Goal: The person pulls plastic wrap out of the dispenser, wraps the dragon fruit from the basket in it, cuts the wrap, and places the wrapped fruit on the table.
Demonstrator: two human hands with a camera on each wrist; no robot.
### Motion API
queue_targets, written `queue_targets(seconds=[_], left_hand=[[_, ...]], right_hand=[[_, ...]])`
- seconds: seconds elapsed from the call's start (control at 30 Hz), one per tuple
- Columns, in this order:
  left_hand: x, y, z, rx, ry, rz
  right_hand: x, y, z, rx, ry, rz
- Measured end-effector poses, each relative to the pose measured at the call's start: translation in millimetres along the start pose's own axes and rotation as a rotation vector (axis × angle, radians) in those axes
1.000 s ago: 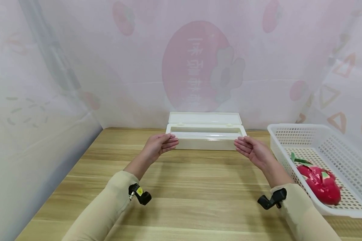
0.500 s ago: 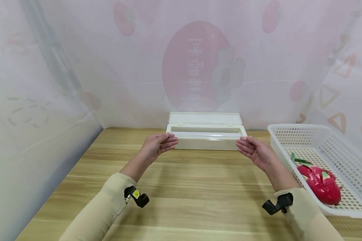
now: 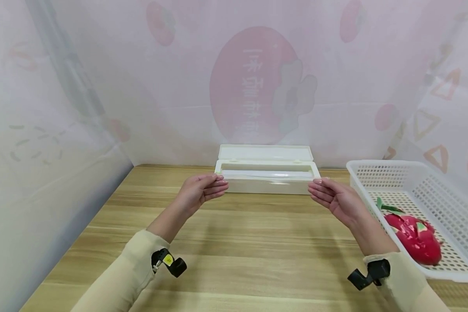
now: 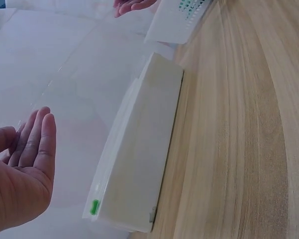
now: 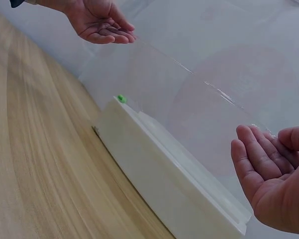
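I see my left hand (image 3: 202, 189) and right hand (image 3: 333, 196) raised, palms inward, either end of the open white box (image 3: 266, 170) — a red dragon fruit (image 3: 411, 236) lies in the white basket (image 3: 378, 171).

Over that second both hands drew back from the box (image 3: 267, 175) toward the person, and only a little. The left hand (image 3: 201, 191) slid slightly left and lower, its fingertips leaving the box's left end. The right hand (image 3: 333, 197) drifted right and down, away from the right end. The forearms came back further than the hands, both sleeves sinking toward the near edge of the table (image 3: 234, 242). A clear film (image 5: 189, 94) stretched between the hands seemed to lengthen a bit, though it was too faint to be sure.
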State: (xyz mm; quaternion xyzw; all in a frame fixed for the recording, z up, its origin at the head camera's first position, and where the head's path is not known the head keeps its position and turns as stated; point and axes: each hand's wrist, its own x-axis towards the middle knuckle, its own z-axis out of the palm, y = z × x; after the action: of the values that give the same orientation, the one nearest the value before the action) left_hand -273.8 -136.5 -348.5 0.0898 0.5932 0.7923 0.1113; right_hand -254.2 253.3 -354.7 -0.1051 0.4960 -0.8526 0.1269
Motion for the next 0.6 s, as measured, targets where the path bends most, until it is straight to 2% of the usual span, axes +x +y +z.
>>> queue_targets(seconds=[0.13,0.37,0.6], left_hand=[[-7.5,3.9,1.6,0.004,0.007,0.002],[-21.6,12.3,6.0,0.031,-0.019,0.006],[-30.8,19.8,10.3,0.04,-0.03,0.016]], right_hand=[[-5.3,-2.0,3.2,-0.002,-0.015,-0.008],[-13.8,-5.4,9.2,0.013,-0.04,-0.019],[-22.1,-11.3,12.5,0.043,-0.097,-0.043]])
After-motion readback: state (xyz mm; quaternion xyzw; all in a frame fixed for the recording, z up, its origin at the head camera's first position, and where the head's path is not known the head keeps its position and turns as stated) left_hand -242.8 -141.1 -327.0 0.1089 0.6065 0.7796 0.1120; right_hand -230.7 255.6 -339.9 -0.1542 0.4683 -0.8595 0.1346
